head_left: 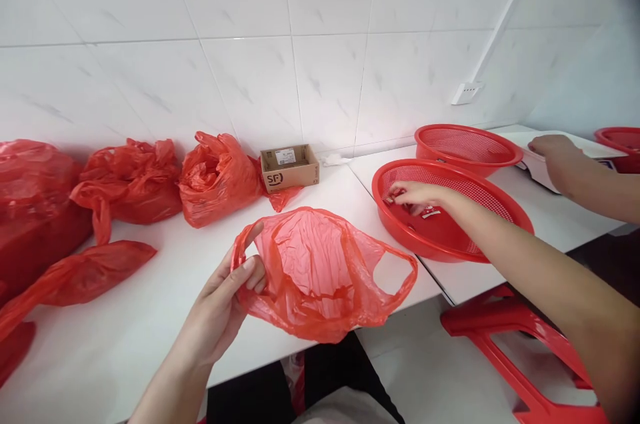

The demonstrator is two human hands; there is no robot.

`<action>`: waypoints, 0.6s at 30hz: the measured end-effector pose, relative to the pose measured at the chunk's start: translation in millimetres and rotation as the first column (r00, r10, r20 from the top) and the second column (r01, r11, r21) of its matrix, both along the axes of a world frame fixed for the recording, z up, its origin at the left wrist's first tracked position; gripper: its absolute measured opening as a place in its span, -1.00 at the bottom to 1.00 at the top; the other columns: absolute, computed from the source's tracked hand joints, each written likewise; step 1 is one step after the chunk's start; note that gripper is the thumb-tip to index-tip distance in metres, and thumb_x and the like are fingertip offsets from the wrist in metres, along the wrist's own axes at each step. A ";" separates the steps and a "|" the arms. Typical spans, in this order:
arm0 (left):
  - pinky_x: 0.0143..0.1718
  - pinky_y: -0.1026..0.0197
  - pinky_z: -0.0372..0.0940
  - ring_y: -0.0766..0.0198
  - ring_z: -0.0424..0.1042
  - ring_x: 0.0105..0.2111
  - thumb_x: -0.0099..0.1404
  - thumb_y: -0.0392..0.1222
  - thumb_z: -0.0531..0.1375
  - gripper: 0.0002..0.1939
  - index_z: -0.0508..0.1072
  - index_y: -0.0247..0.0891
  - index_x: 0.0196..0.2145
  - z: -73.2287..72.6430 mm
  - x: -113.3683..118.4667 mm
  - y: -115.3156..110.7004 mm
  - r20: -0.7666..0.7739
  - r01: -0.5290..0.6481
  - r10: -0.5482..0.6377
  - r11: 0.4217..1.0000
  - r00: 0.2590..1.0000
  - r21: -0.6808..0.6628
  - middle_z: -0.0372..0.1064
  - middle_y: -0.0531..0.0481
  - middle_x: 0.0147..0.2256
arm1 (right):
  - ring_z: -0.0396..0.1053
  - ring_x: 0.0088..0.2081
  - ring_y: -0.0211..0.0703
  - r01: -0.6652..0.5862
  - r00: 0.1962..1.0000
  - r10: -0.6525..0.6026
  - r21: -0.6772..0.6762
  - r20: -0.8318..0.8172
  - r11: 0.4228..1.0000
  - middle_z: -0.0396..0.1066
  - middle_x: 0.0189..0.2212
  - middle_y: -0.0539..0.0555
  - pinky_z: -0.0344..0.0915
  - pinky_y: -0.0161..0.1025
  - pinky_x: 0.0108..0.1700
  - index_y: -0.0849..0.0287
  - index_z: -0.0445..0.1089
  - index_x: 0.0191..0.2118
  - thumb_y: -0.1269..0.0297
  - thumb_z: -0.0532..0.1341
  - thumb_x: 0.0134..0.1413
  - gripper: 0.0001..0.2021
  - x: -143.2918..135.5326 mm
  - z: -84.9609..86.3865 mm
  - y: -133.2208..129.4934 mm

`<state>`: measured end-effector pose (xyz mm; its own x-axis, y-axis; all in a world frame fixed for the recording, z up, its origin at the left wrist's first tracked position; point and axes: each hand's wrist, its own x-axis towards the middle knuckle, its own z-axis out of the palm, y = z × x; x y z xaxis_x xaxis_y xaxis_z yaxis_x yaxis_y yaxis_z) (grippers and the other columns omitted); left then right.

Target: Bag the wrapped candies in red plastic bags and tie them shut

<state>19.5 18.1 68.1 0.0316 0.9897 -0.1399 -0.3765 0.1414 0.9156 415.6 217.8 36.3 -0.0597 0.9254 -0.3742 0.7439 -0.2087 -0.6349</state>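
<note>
My left hand (237,294) is closed on one handle of a red plastic bag (320,271). The bag's mouth gapes toward me, and its other handle hangs loose to the right. Over at the right, my right hand (417,196) reaches down into the nearer red basket (450,247), a round one with mesh sides. Its fingers are bent together near the basket's left wall. What they hold, if anything, is too small to make out. A few small pieces (431,212), pale and dark, lie by the fingers.
Filled red bags (220,177) line the wall on the left, beside an open cardboard box (290,167). A second red basket (467,147) stands behind the nearer one. Another person's hand (557,147) rests over a white device (537,171). A red stool (520,344) stands below right.
</note>
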 end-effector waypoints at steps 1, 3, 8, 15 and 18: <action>-0.39 0.32 0.10 0.36 0.06 -0.47 0.29 -0.09 0.22 -0.40 0.23 -0.02 0.26 -0.1 -0.8 0.2 0.004 -0.003 0.003 1.000 1.000 -0.004 0.04 0.13 -0.50 | 0.41 -0.38 -0.21 0.016 0.998 -0.016 0.002 -0.053 1.000 0.40 -0.23 0.11 0.44 -0.25 -0.40 0.09 0.31 -0.05 0.31 0.29 -0.04 -0.62 3.6 13.3 -1.0; -0.39 0.32 0.11 0.36 0.08 -0.46 0.29 -0.09 0.22 -0.40 0.22 -0.03 0.26 -0.6 -0.3 1.9 0.016 -0.004 0.004 1.000 1.000 -0.012 0.06 0.12 -0.50 | 0.41 -0.37 -0.24 0.026 0.975 -0.015 0.047 -0.221 0.999 0.38 -0.19 0.09 0.46 -0.26 -0.36 0.04 0.29 -0.02 0.30 0.28 -0.03 -0.60 3.6 43.0 -11.1; -0.40 0.32 0.12 0.35 0.12 -0.45 0.26 -0.11 0.24 -0.41 0.26 -0.06 0.23 -2.6 13.9 11.6 0.027 0.026 -0.026 1.000 0.999 0.008 0.11 0.12 -0.50 | 0.42 -0.38 -0.20 -0.190 0.753 0.259 0.178 -0.605 0.966 0.41 -0.23 0.01 0.44 -0.25 -0.43 -0.08 0.25 0.01 0.31 0.22 0.01 -0.60 -64.2 97.6 -74.7; -0.41 0.32 0.10 0.36 0.08 -0.48 0.25 -0.08 0.25 -0.40 0.26 -0.04 0.23 -7.5 13.6 7.4 -0.174 -0.052 0.067 0.995 0.982 0.088 0.04 0.15 -0.53 | 0.41 -0.18 -0.08 -0.626 0.718 0.680 0.291 -0.146 0.724 0.39 -0.12 0.03 0.40 -0.11 -0.18 -0.03 0.33 -0.09 0.23 0.19 0.06 -0.75 -176.6 36.5 -120.2; -0.43 0.30 0.06 0.35 0.06 -0.50 0.23 -0.01 0.25 -0.38 0.28 -0.06 0.23 -12.1 -1.0 -6.4 -0.401 -0.131 0.161 0.986 0.902 0.100 0.05 0.16 -0.54 | 0.39 -0.14 0.06 -0.617 0.769 0.638 0.298 0.033 0.728 0.36 -0.09 0.12 0.36 -0.03 -0.17 0.03 0.39 -0.11 0.07 0.26 0.02 -0.69 -183.4 6.2 -111.5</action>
<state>18.5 11.7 56.0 -0.1590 0.9864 -0.0414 0.0185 0.0449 0.9988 232.2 106.4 42.5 -0.6793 0.7291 -0.0833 0.5954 0.4812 -0.6434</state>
